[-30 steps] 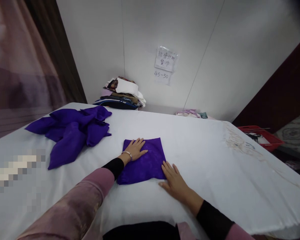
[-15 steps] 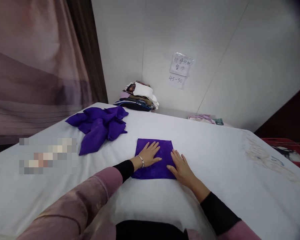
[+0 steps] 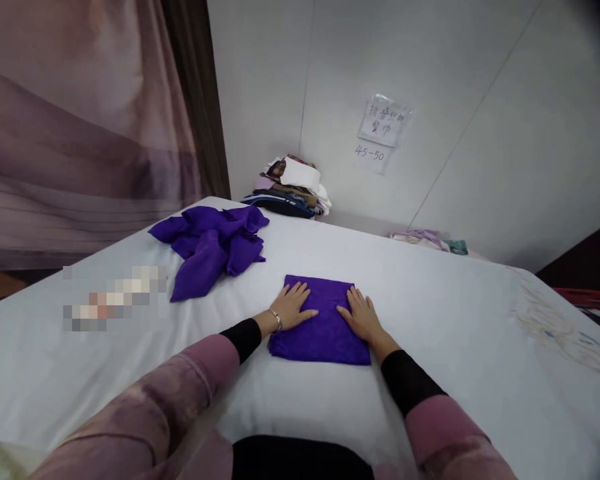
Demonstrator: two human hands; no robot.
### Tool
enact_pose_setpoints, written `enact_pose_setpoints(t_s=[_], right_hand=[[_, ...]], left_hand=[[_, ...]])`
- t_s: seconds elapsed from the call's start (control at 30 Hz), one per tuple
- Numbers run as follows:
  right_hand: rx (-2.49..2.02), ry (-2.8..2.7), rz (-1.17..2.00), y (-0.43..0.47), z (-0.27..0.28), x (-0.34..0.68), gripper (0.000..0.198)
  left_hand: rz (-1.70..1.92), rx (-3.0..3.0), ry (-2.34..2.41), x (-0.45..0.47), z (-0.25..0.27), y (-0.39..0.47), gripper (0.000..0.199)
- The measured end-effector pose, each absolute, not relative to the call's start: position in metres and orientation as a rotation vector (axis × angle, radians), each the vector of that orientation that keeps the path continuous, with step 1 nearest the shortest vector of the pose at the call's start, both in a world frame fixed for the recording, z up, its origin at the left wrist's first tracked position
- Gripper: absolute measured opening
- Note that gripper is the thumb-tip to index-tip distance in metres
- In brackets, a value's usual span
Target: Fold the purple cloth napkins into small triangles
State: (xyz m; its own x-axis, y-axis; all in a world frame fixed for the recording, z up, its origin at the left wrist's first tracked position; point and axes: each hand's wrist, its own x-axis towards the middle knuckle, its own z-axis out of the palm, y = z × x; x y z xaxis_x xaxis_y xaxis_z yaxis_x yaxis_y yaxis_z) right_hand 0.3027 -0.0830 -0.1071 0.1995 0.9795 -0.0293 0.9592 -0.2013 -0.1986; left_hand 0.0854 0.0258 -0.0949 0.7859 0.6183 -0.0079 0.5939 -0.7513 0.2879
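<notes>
A purple cloth [image 3: 325, 333], folded into a flat square, lies on the white-covered table in front of me. My left hand [image 3: 291, 307] rests flat on its left side, fingers spread and pointing to the far edge, a bracelet at the wrist. On the right edge of the cloth lies my right hand [image 3: 363, 315], palm down, fingers stretched out and thumb apart. Neither hand grips anything. Farther off to the left is a loose heap of purple cloth [image 3: 215, 240], crumpled, with several pointed ends.
Beyond the table's far edge is a stack of folded clothes [image 3: 287, 190]. More folded fabric [image 3: 425, 240] shows to its right. Handwritten paper signs [image 3: 383, 123] hang on the wall. A pinkish curtain [image 3: 80, 133] hangs at left. A red crate [image 3: 590, 300] stands at the right.
My left hand has slid toward the cloth's left edge, and my right hand has moved slightly farther up its right edge. The whole view has shifted a little.
</notes>
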Motion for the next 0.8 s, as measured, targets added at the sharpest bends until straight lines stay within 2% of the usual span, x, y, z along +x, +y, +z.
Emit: enact_pose_setpoints(t_s=[0.23,0.53,0.8], right_hand=[[-2.310,-1.926,0.165,-0.065,-0.090,0.304,0.073],[-2.322,-1.945,0.173,-0.059,-0.109,0.315,0.072],[-2.237,-1.886,0.299,-0.069,-0.090,0.312,0.070]], left_hand=[[0.189,2.793,1.007,0.094,-0.088,0.051,0.072],[0.125,2.788,0.992,0.094,-0.101,0.058,0.074],[0.203,2.588,1.020,0.081,-0.077,0.056,0.068]])
